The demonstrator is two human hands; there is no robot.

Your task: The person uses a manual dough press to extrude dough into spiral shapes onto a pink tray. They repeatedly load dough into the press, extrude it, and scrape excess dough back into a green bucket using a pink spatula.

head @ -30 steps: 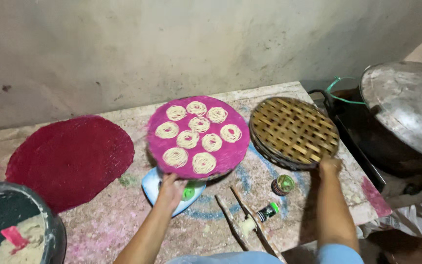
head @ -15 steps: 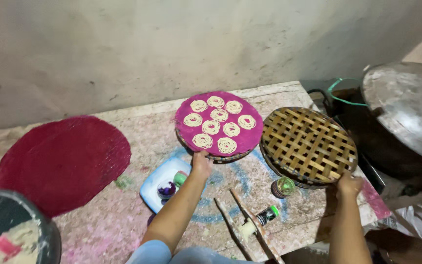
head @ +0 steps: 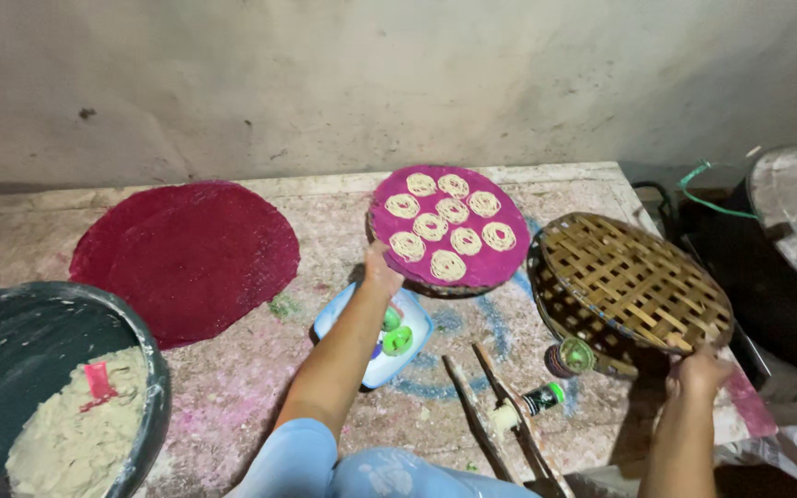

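The person's left arm stretches forward from the bottom middle of the view, its forearm bare below a light blue sleeve, reaching toward the middle of the tabletop. The left hand (head: 380, 273) is closed in a grip with the fingers curled under and the thumb on top. The right arm rises at the lower right, near the tabletop's right edge, and the right hand (head: 699, 373) is clenched, knuckles up.

Bare counter (head: 260, 369) lies open between the dough bowl (head: 145, 369) and blue tray (head: 348, 318); wooden press (head: 500, 415) blocks the near edge.
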